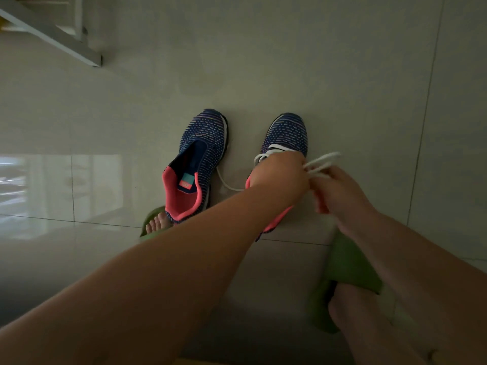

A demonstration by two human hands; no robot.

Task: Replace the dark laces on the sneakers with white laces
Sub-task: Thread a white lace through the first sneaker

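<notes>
Two navy knit sneakers with pink linings stand side by side on the tiled floor. The left sneaker has no lace in it. The right sneaker carries a white lace across its lowest eyelets; one end trails on the floor between the shoes. My left hand reaches across over the right sneaker's tongue and hides it. My right hand pinches white lace strands just right of that shoe; my left hand's fingertips meet the same strands. No dark lace is in view.
My feet wear green slippers, one behind the left sneaker's heel, the other under my right forearm. A white furniture frame stands at the top left. Glossy floor tiles spread all round.
</notes>
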